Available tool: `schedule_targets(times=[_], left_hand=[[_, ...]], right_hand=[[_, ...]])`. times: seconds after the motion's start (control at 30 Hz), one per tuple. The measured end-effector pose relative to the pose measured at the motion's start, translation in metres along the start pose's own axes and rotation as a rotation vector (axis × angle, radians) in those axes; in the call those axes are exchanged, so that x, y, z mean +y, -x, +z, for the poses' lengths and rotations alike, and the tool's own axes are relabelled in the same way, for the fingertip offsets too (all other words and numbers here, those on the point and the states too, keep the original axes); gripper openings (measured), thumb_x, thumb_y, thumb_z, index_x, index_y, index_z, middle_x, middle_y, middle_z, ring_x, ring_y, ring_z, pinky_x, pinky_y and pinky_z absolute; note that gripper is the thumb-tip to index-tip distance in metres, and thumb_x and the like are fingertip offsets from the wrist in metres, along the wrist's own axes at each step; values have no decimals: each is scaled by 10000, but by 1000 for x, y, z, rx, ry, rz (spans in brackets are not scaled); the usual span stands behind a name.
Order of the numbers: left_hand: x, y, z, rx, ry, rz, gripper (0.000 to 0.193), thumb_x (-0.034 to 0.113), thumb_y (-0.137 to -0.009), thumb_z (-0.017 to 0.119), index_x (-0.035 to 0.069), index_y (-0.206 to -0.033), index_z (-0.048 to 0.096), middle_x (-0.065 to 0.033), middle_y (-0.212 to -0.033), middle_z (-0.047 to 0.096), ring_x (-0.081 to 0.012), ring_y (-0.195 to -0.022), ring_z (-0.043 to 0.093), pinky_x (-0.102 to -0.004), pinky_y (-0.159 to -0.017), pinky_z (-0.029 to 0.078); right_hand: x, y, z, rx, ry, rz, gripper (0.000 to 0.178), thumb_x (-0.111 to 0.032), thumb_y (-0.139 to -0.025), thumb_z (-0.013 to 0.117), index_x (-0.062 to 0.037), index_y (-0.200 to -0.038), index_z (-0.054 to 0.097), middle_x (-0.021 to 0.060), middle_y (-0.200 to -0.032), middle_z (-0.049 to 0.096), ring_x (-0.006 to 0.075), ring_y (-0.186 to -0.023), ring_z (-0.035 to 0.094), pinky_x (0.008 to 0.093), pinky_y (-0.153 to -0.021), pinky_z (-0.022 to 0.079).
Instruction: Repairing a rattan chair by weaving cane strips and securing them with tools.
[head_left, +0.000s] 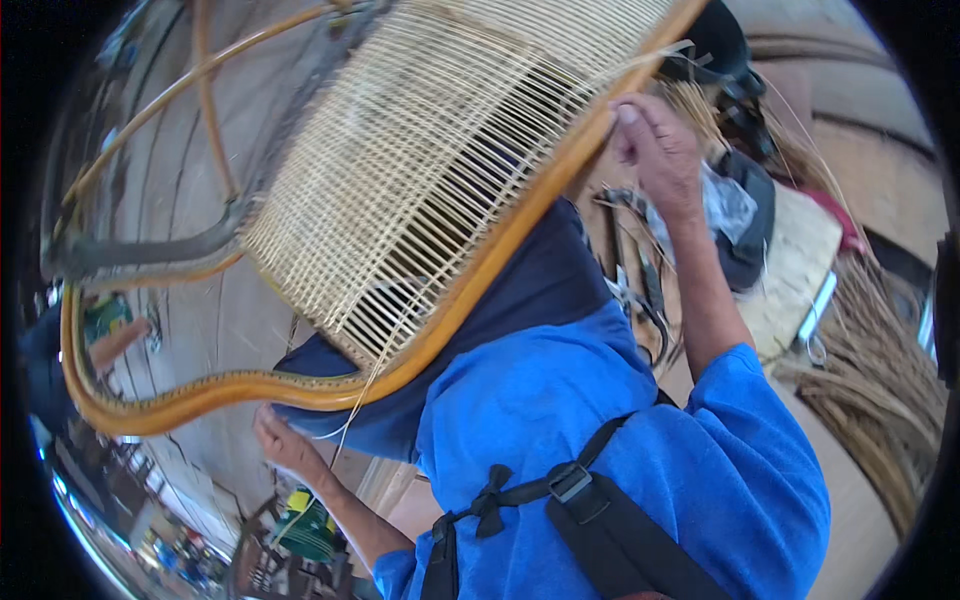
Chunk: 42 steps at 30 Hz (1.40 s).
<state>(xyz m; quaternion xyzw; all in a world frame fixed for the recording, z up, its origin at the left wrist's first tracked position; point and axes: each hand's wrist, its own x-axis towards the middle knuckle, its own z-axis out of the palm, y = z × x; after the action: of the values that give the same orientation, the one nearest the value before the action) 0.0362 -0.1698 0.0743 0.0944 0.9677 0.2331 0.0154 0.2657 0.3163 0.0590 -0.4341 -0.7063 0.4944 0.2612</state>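
Observation:
A chair frame of honey-coloured wood point(480, 270) lies tilted across my lap. Inside it stretches a panel of woven pale cane point(370, 170). The weave is dense on the left, while a band along the right rail has strands in one direction only, with dark gaps between them. My right hand point(662, 150) is closed at the outer edge of that rail, thumb against curled fingers; what they hold is hidden. Near it, a loose cane strand point(640, 65) crosses the rail. My left hand point(287, 443) is closed just below the curved lower rail, close to a hanging strand point(350, 420); its grip is unclear.
To the right lie scissors point(630, 295), a crumpled clear plastic bag point(728, 205) and bundles of long brown fibre point(880, 370). A black container point(710, 45) stands at the top right. Another person's arm point(118, 343) shows at the far left.

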Motion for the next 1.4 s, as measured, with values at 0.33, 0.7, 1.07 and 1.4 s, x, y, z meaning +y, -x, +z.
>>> schedule_targets(times=[0.33, 0.7, 1.07, 1.4], left_hand=[[-9, -33, 34, 316, 159, 84, 297, 283, -906, 562, -2, -837, 516, -47, -725, 470, -161, -677, 428, -294, -627, 381], [-9, -21, 50, -40, 86, -63, 452, 394, -918, 490, 8, -694, 562, -68, -596, 509, -176, -567, 456, -328, -552, 390], [120, -55, 49, -102, 344, 442, 248, 154, -941, 438, -12, -967, 621, -101, -870, 634, -158, -859, 590, -284, -784, 446], [134, -218, 107, -77, 232, 180, 315, 297, -861, 511, 16, -936, 631, -205, -791, 617, -356, -790, 613, -398, -712, 462]], right_hand=[[114, 193, -73, 130, 603, 379, 177, -191, -873, 562, -29, -921, 614, 167, -820, 613, 299, -763, 616, 358, -688, 464], [130, 244, -77, -2, 856, 247, 212, -187, -805, 603, -57, -971, 575, 186, -933, 574, 360, -880, 564, 433, -759, 454], [8, 179, -93, -411, 41, 690, 345, -194, -765, 660, -51, -1054, 536, -38, -590, 437, 57, -487, 428, 236, -420, 348], [-5, 136, -16, -823, -482, 728, 561, -423, -780, 642, -38, -1140, 451, 84, -959, 561, 251, -915, 580, 393, -791, 480]])
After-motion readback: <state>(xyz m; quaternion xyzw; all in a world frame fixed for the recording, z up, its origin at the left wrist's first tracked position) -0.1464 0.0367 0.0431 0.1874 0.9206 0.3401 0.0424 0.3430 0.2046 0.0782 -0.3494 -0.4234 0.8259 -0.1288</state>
